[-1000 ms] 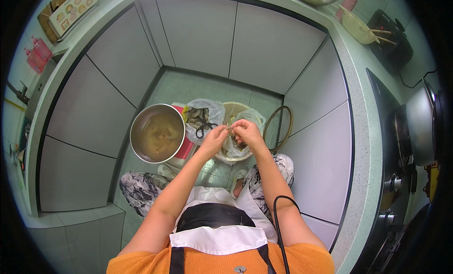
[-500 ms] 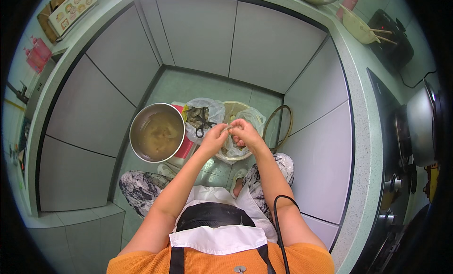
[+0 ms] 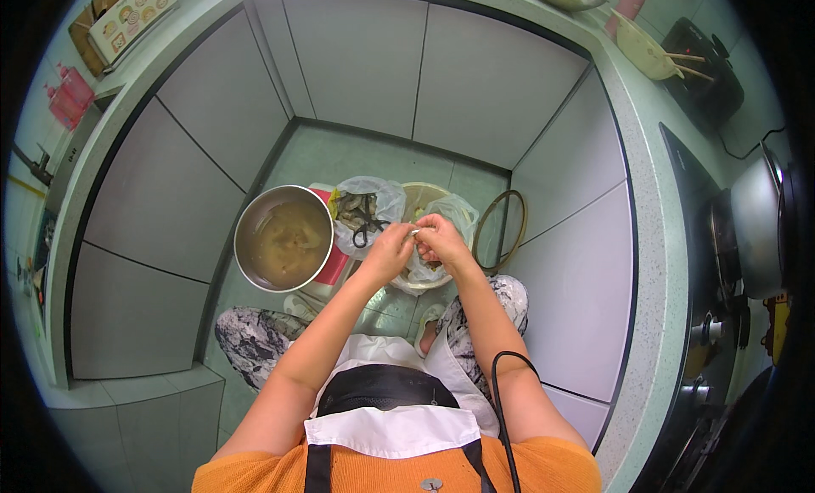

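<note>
Over the bin, my left hand (image 3: 392,250) and my right hand (image 3: 444,242) meet with fingertips pinched. A small pale shrimp (image 3: 415,231) is held between them, mostly covered by the fingers. Just left of the hands is a white plastic bag (image 3: 390,196) with grey raw shrimp (image 3: 350,208) inside. Black-handled scissors (image 3: 362,236) lie on this bag. Beneath my hands stands a round cream bin (image 3: 418,188) lined with a clear plastic bag (image 3: 459,211). To the left, a large steel bowl (image 3: 244,266) holds cloudy brownish water with pale pieces in it.
A red and white box or stool (image 3: 333,269) sits under the shrimp bag and beside the bowl. A brown ring (image 3: 481,231) leans near the right cabinet (image 3: 577,272). Grey cabinets and a stone counter (image 3: 654,323) enclose the floor. A black cable (image 3: 501,408) runs along my right arm.
My fingertips have shifted slightly around the shrimp, and a whiter bit of it now shows between them. Bowl, bag and scissors stay in place.
</note>
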Demonstrator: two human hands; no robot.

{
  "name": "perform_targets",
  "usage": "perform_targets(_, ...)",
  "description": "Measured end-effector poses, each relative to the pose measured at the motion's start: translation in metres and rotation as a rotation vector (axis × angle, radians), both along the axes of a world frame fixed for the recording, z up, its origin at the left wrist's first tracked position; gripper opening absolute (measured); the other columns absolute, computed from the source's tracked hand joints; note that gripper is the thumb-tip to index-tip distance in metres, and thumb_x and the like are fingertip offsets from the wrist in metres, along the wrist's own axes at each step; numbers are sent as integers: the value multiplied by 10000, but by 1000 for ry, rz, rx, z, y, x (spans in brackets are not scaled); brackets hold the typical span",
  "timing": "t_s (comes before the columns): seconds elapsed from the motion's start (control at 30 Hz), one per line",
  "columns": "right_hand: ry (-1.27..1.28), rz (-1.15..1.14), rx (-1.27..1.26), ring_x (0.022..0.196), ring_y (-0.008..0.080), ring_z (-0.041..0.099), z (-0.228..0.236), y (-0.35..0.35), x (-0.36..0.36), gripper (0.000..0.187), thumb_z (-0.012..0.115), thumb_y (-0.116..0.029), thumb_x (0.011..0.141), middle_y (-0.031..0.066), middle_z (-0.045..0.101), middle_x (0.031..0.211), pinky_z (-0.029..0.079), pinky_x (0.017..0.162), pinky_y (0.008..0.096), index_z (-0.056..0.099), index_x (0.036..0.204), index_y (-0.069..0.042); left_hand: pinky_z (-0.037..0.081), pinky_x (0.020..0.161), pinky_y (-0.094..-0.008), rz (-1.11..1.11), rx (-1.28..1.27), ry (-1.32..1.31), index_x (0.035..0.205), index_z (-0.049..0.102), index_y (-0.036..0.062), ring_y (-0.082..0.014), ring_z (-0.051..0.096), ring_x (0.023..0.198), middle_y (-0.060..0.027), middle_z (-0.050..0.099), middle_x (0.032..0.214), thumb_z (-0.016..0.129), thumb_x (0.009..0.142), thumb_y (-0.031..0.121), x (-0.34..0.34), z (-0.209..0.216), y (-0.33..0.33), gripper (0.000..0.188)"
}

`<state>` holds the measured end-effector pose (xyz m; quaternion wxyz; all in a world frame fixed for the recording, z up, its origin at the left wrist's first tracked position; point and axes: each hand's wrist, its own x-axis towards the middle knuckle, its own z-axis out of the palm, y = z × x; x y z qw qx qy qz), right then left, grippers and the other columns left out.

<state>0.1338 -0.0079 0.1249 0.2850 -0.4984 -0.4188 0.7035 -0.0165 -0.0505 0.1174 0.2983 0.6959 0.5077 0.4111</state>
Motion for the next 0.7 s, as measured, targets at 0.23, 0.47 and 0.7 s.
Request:
perform_targets(0.23,19,23,6,596,85,558,4,-2,1,287,540,-78,783,57,607,803,465,482,219,448,1052,-37,427,620,-254,-39,-275,-411,1057,551,6,-109,527,714,-17,570,824,482,895,168,-5,-25,6,240)
perform_targets(0.47,-15,8,147,580,77,548,11,-4,4,217,532,-62,800,48,609,802,448,483,207,479,1010,-48,329,504,-189,-23,-567,-599,1056,557,48,-37,402,562,43,485,703,484,897,182,-7,2,1,220)
perform_targets(0.7,0,-18,176,593,64,542,9,-1,6,93,523,-59,816,21,601,797,438,502,191,544,905,-47,310,477,-187,-31,-684,-780,1049,565,47,-33,395,540,47,480,683,511,879,221,-13,0,2,250)
